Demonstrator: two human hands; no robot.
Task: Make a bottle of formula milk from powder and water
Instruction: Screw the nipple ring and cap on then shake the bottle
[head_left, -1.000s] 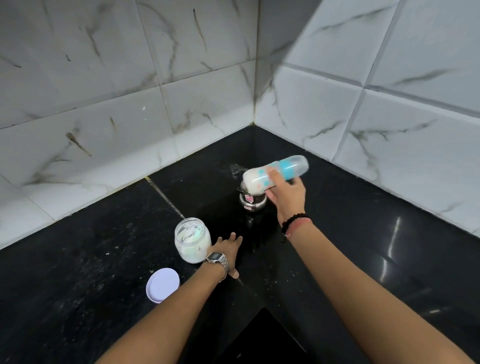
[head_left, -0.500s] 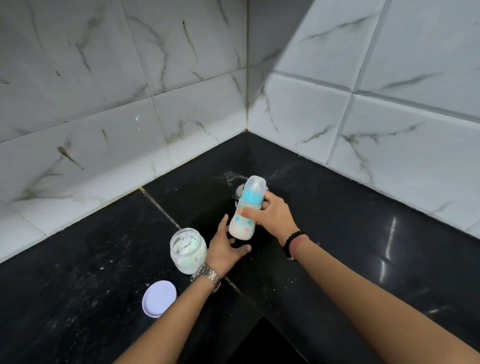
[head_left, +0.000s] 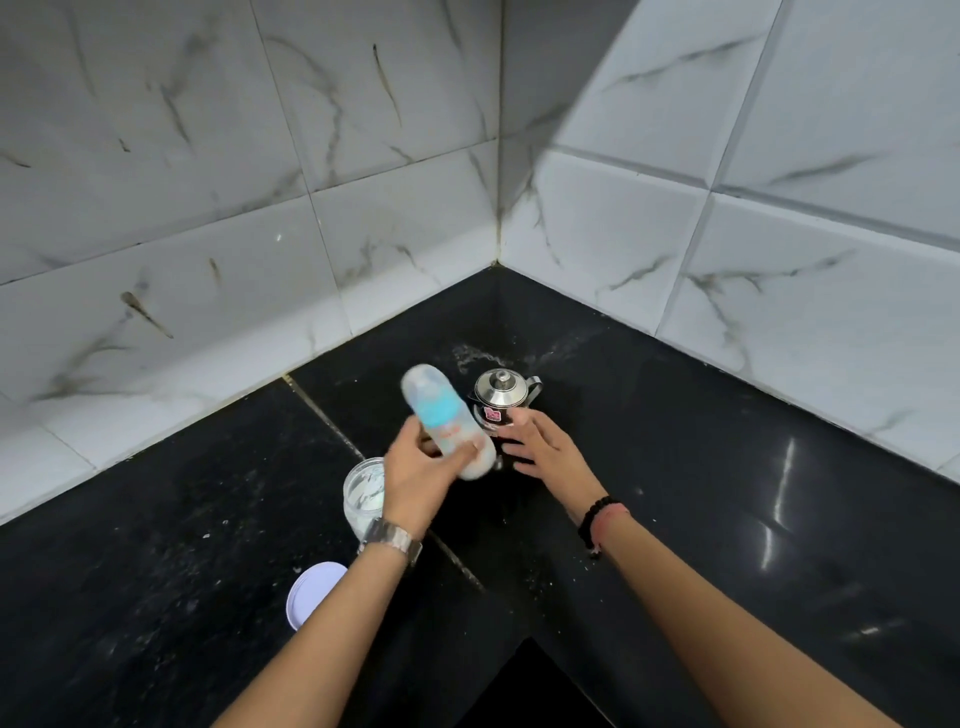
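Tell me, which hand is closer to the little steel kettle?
The right hand. Its open fingers reach up just short of the kettle, almost touching its front. The left hand is farther off to the kettle's left, holding the baby bottle.

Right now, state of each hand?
Left hand: gripping the baby bottle, tilted, cap pointing up and away.
Right hand: open, fingers spread, holding nothing, beside the steel kettle.

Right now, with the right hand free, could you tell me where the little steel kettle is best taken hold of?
Probably by the loop handle on the steel kettle, its far right side, coming from the right. The domed lid offers only a small knob, and the right hand is open just in front.
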